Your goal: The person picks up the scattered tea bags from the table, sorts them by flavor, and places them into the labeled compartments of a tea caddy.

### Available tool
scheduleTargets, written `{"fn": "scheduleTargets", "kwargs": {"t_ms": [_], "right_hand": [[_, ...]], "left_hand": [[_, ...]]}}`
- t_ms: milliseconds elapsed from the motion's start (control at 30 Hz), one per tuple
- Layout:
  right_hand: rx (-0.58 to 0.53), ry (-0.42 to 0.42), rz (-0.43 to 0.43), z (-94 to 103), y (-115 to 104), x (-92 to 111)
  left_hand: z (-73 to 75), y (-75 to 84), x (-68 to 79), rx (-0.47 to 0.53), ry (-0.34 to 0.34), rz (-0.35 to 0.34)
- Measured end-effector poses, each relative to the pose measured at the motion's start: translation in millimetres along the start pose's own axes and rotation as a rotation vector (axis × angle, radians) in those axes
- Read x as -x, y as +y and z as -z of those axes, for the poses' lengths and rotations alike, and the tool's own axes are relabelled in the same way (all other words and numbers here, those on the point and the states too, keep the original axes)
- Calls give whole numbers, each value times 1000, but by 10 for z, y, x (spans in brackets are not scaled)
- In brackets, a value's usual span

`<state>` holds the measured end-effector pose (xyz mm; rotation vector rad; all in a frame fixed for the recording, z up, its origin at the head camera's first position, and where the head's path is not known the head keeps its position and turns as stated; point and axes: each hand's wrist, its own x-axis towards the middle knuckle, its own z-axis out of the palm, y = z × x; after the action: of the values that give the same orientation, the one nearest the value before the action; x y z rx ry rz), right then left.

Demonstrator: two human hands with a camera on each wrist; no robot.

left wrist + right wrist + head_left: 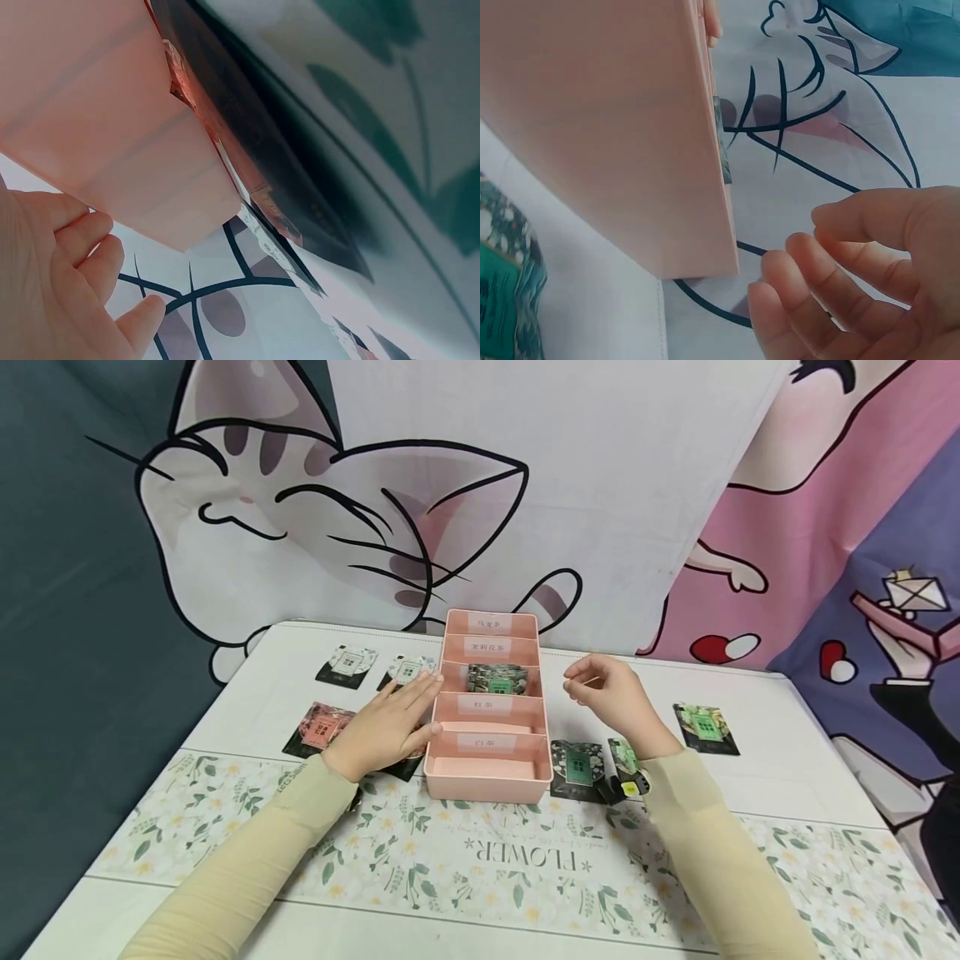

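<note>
A pink divided box (489, 788) stands on the table, its compartments marked with paper labels. One dark green patterned tea packet (498, 680) lies in the middle compartment. My left hand (386, 727) is at the box's left side, its fairly straight fingers touching the wall. Beneath that hand, a red and black packet (405, 767) is partly hidden. To the right of the box, my right hand (615, 697) hovers with loosely bent fingers and nothing between them; the right wrist view shows the hand (847, 277) apart from the box wall (630, 150).
Two white-patterned packets (348, 666) and a red packet (321, 728) lie left of the box. On the right are a dark green packet (577, 768), a light green packet (627, 758) partly behind the right wrist, and another light green packet (707, 727) farther out. A cat-print cloth (615, 485) hangs behind.
</note>
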<state>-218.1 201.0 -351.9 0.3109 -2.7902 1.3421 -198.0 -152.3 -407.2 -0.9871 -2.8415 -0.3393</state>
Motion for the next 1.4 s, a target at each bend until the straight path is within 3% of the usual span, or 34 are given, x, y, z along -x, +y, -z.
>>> {"fn": "scheduleTargets", "kwargs": {"t_ms": [667,1133,1400], "right_hand": [[114,22,-118,282,318,392],[211,-138,-216,178,523,434],[187,-206,-243,74,571,433]], "left_hand": [[-5,1,6,3,3,2],[-10,-4,3,10,12,-1],[-16,-4,0,3,13,-4]]}}
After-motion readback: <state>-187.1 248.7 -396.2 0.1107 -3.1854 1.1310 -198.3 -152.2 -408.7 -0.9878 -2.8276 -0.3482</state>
